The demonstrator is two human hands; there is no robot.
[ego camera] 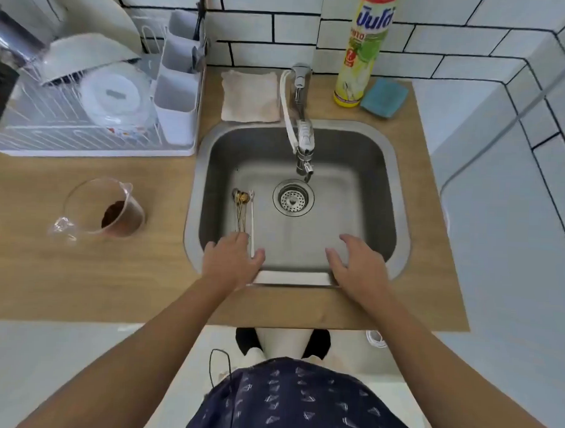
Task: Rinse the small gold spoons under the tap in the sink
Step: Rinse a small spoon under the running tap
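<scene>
Small gold spoons bundled at 9 o'clock in steel sink, long axis 12–6, bowls toward 12. Left hand fingers spread over handle ends; right hand open, empty.

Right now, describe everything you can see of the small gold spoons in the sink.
The small gold spoons lie as a tight bundle on the floor of the steel sink, left of the drain. They look like thin, shiny gold metal: small bowls pointing toward the tap, slender handles toward the person. A white stick-like utensil lies along their right side. The left hand reaches over the handle ends, seemingly touching them; the grip is not closed. No water visibly runs.
</scene>
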